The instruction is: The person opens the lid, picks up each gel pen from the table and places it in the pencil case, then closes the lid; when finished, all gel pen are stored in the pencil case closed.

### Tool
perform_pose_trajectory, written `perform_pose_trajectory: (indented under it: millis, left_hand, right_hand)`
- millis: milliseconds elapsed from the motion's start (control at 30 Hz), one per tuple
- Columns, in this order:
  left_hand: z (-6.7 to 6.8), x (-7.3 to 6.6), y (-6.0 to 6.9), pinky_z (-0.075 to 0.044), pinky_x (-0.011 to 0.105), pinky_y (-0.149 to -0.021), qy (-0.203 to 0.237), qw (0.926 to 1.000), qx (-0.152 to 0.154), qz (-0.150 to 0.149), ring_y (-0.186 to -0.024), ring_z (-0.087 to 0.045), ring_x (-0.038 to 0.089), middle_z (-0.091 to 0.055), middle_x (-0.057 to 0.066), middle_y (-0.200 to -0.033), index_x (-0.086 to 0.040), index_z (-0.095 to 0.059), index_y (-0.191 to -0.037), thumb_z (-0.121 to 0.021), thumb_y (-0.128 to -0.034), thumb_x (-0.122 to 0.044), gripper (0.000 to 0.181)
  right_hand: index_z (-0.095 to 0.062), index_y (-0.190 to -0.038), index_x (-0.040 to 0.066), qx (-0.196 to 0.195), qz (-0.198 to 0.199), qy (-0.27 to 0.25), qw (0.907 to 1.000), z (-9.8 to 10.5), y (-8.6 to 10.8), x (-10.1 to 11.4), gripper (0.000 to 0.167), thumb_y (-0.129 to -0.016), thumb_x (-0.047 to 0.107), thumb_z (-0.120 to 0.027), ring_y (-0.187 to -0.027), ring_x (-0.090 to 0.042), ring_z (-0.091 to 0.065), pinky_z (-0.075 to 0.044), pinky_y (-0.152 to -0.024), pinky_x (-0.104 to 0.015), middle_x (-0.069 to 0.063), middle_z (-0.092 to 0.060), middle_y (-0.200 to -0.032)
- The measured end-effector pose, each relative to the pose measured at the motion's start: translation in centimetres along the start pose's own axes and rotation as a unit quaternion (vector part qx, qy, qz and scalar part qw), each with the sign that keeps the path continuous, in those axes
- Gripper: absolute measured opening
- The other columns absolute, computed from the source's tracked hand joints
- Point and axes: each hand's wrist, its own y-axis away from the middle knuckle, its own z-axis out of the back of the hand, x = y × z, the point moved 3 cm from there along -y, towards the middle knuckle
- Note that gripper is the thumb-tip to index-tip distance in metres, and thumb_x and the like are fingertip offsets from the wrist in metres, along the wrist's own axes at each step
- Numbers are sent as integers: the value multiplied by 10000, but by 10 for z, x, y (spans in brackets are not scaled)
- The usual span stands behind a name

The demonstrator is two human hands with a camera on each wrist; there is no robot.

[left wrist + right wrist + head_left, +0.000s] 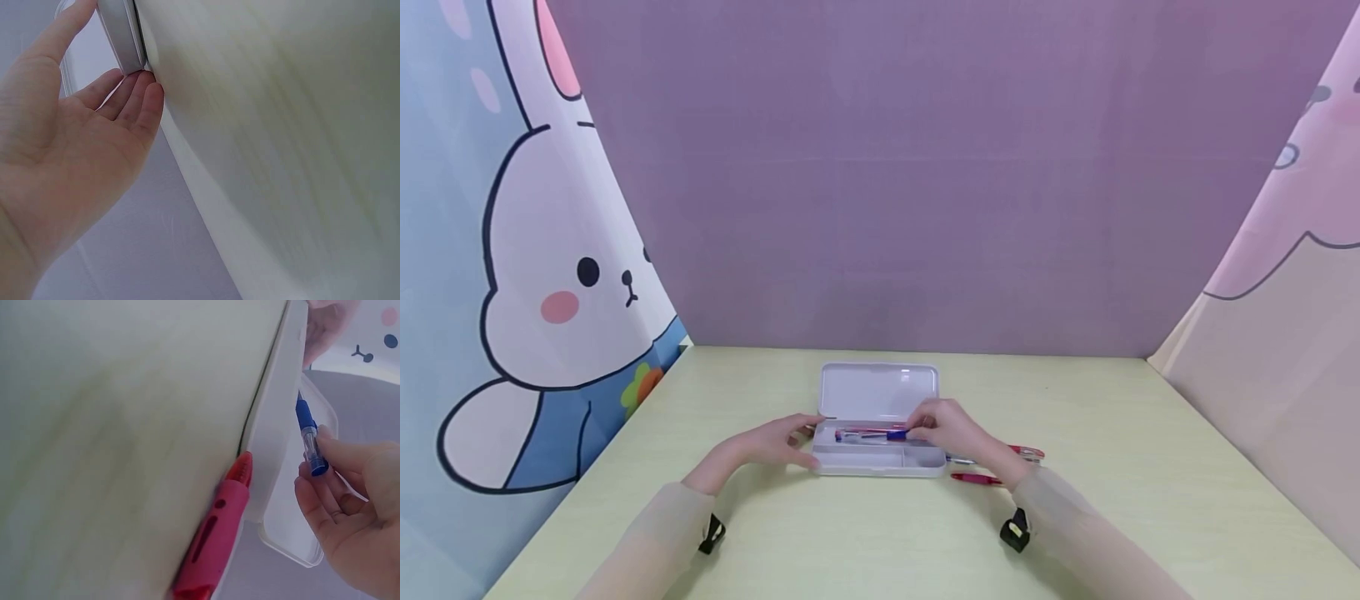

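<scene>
A white pencil case [880,393] lies on the table with its lid raised at the back. My left hand [766,442] holds its left end, thumb at the front corner and fingers behind; the left wrist view shows the fingertips against the end of the case [122,37]. Between thumb and fingers, my right hand [953,427] pinches a clear pen with blue parts [307,425] over the back compartment. Another pen with red parts shows beside it in that compartment, partly hidden. The front compartments hold nothing visible.
Right of the case lies a pinkish-red pen [976,478], close to its end in the right wrist view. More pens, one with a red part [1028,452], lie partly under my right forearm. A purple cloth [910,183] hangs behind the table.
</scene>
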Motion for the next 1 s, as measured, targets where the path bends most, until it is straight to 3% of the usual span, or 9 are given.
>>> perform_pose_trajectory:
  millis: [400,567,833,1000]
  left_hand:
    - [1,3,-1,-379,525,-1038,42,10000,-9,-48,-1225,-453,366,-460,199,-1358,-25,-355,-1427,-753,-786,-310,807]
    - [1,3,-2,-376,530,-1038,66,10000,7,-56,-1221,-454,368,-461,204,-1352,-11,-351,-1425,-754,-787,-298,808]
    - [1,2,-2,-375,533,-1038,33,10000,10,-39,-1232,-445,368,-450,195,-1368,-24,-346,-1431,-749,-792,-305,807]
    - [1,2,-2,-376,529,-1038,23,10000,6,-69,-1234,-441,365,-443,197,-1375,-18,-343,-1431,-747,-794,-307,808]
  right_hand:
    - [-721,-885,58,332,-499,203,9980,-9,-4,-9,58,-845,74,-681,-774,-106,-583,-539,-715,-241,-18,-687,-853]
    - [-714,-879,42,393,-462,276,9978,-10,-4,-9,54,-847,57,-674,-766,-114,-578,-546,-722,-274,-32,-684,-848]
    - [-685,-842,-10,334,-430,355,9979,-13,-5,-9,39,-837,27,-672,-723,-92,-581,-525,-659,-207,-41,-663,-805]
    - [-659,-780,25,162,-500,411,9978,-14,-6,-8,50,-816,25,-695,-681,-91,-537,-490,-612,-190,-20,-621,-759]
